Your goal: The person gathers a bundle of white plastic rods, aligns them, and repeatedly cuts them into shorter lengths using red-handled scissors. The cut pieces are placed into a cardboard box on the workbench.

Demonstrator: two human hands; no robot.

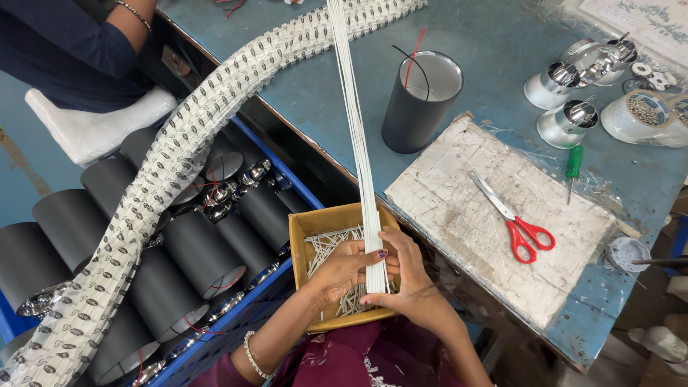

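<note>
My left hand (342,271) and my right hand (410,276) both grip the near end of a bundle of long thin white tubes (356,129). The bundle runs from my hands away across the blue table to the top of the view. My hands hold it above a small yellow-brown cardboard box (299,236) that holds several short cut white tube pieces (326,244). The box rests on my lap at the table's near edge.
Red-handled scissors (517,226) lie on a worn white board (466,172). A dark cylinder (418,100) with wires, a green screwdriver (573,168) and chrome lamp parts (573,118) stand on the blue table (502,43). A blue crate (215,337) of dark cylinders, a long patterned strip (165,172) and another person's arm (86,36) are at left.
</note>
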